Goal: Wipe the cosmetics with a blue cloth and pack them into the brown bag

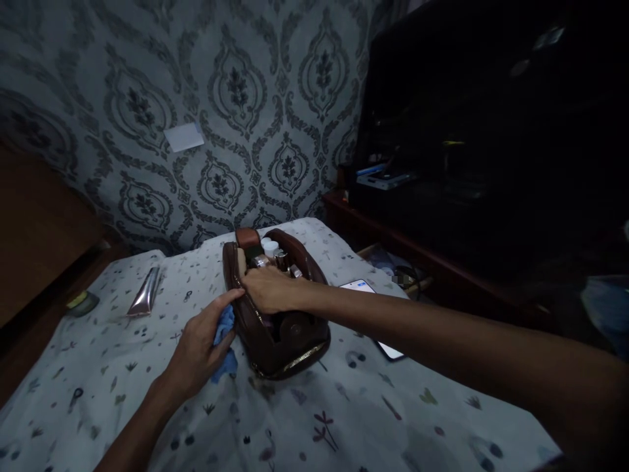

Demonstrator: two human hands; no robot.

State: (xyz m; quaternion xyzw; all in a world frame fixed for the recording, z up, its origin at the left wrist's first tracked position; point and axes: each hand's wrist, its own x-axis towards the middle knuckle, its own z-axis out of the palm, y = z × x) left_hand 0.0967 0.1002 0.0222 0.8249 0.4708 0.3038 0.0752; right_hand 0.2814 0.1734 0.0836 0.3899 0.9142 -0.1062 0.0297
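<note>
A brown toiletry bag (pixel 265 354) with a gold zipper lies unzipped on the patterned bedsheet. Several white-capped bottles (pixel 270 248) and other small containers stand inside it. My right hand (pixel 269 288) reaches down into the bag; its fingertips are hidden among the contents, so what they touch does not show. On the left side, my left hand (pixel 202 341) is closed round a crumpled blue cloth (pixel 225 367), while its index finger presses on the bag's rim.
A silver tube (pixel 145 293) lies on the sheet to the left, with a small round jar (pixel 82 304) beyond it. A phone (pixel 390 351) with a lit screen lies partly under my right forearm. A dark wooden cabinet (pixel 383 229) with an open drawer (pixel 393 259) stands at right.
</note>
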